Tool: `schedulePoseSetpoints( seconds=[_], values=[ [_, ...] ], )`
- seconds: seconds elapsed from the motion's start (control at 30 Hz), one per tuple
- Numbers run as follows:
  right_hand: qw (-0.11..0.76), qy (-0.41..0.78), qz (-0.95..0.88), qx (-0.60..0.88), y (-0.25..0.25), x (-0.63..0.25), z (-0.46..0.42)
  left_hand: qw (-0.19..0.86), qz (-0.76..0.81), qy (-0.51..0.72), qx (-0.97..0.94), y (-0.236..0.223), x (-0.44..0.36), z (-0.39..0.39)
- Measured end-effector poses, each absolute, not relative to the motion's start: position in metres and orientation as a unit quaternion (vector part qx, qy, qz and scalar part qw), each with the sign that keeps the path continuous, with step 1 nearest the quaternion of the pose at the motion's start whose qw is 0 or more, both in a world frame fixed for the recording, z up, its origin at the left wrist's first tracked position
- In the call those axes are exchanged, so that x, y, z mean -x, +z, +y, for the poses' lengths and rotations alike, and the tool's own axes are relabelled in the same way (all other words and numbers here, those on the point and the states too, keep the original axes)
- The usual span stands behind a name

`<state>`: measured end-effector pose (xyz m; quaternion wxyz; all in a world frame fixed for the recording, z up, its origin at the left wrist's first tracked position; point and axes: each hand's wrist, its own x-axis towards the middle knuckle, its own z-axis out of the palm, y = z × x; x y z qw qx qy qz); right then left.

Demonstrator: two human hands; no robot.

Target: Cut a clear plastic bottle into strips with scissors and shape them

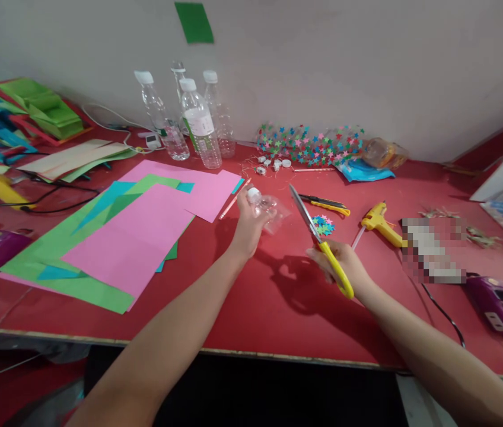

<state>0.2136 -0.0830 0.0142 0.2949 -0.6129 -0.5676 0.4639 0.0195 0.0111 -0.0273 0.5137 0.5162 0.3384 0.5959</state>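
Observation:
In the middle of the red table, my left hand (247, 224) is closed around the clear top part of a plastic bottle (273, 210) with a white cap, tilted over. My right hand (338, 261) grips a pair of scissors (329, 252) with yellow handles, the blades pointing up and away from me. The blades look closed together. Just behind the scissors lies a small pile of coloured paper stars (323, 225). A yellow and black box cutter (326, 204) rests beyond it. Near my left hand is a pencil (235, 199).
Pink, green and blue paper sheets (131, 243) cover the left side. Several plastic bottles (200, 127) stand by the wall, beside a star-filled clear bottle (309, 142) lying down. A yellow glue gun (381, 224) and a purple power strip (500, 305) with cord are at right.

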Motion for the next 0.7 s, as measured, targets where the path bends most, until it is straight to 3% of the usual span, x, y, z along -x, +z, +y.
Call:
schedulePoseSetpoints(
  seconds=[0.17, 0.33, 0.47, 0.7],
  values=[
    [0.337, 0.389, -0.555, 0.653, 0.006, -0.218, -0.074, 0.657, 0.252, 0.515, -0.489, -0.016, -0.028, -0.012],
    [0.321, 0.316, -0.596, 0.664, 0.004, -0.22, -0.073, 0.747, 0.2, 0.439, -0.457, -0.006, -0.03, -0.02],
    [0.304, 0.259, -0.628, 0.668, 0.003, -0.219, -0.074, 0.768, 0.233, 0.405, -0.437, -0.002, -0.034, -0.022],
    [0.292, 0.259, -0.642, 0.66, 0.006, -0.216, -0.076, 0.743, 0.226, 0.409, -0.48, -0.006, -0.036, -0.022]
  ],
)
